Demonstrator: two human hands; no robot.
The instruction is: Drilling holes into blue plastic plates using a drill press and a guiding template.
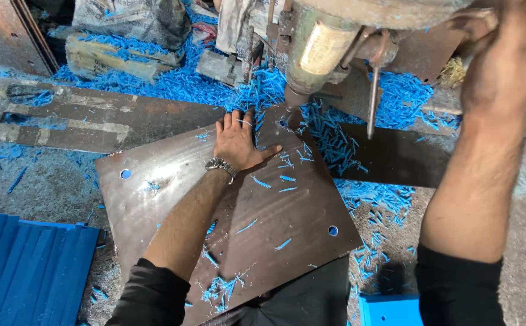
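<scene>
Brown steel plate [275, 205] lies tilted like a diamond on the worktop [45, 181], one corner pushed under the drill head [329, 42]. Your left hand [237, 142] is flat on the plate, fingers spread, palm down, just beside the drill tip [291, 102]. Wristwatch [221, 166] on that wrist; black sleeve [151, 296] pushed up to the elbow.

Your right hand [504, 57] is raised at the upper right, wrapped over something at the machine's side. What it grips is hidden behind the hand itself, and you cannot tell whether the fingers are closed tight.

Plate details:
- round hole [126, 174] near the left corner, blue showing through
- second round hole [333, 230] near the right corner
- loose blue shavings [221, 287] scattered over the face, thickest near the lower edge

Surroundings:
- heaps of blue swarf [178, 84] banked behind the plate and around the machine base
- a thin lever rod [373, 102] hanging down from the machine, right of the drill tip
- a second dark plate [396, 157] lying under the first, reaching to the right
- a slotted steel piece [64, 121] at the left, further back
- a blue ribbed panel [27, 271] at the lower left corner, apart from the plate
</scene>
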